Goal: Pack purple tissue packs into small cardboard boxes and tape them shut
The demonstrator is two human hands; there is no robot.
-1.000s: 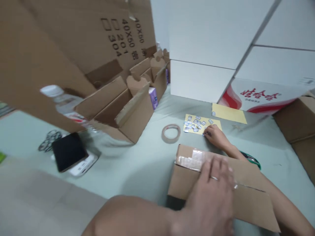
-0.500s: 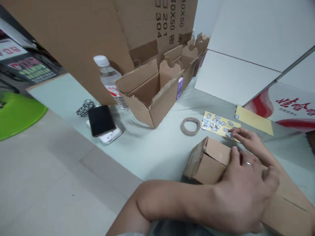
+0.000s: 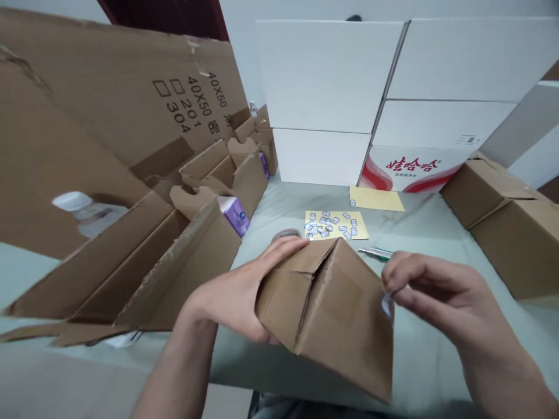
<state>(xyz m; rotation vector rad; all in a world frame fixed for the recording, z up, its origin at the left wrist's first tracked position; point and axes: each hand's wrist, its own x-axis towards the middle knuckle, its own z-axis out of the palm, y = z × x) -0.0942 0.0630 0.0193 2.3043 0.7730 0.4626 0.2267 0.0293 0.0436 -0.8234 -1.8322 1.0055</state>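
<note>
A closed cardboard box [image 3: 345, 314] is tilted up off the table in front of me. My left hand [image 3: 248, 291] grips its left end, thumb below and fingers over the top. At the box's right edge, my right hand [image 3: 432, 291] pinches a small whitish sticker [image 3: 386, 304] between thumb and fingertips; the sticker is against or very close to the cardboard. Behind the box lies a yellow sheet [image 3: 362, 231] with several small blue-edged stickers scattered on it. A utility knife [image 3: 376, 252] rests by my right fingertips, its green handle partly hidden.
Open cardboard boxes [image 3: 205, 262] line the left, with a purple pack [image 3: 236, 215] among them and a plastic bottle [image 3: 91, 214] behind. A tape roll [image 3: 286, 234] is half hidden. Another yellow sheet [image 3: 378, 199] lies by the white cartons [image 3: 318, 157]. Closed boxes [image 3: 510, 233] stand right.
My view has swung right. My right hand has left the yellow sheet with a sticker and come to the box. My left hand now holds the box by its end, tilted up.
</note>
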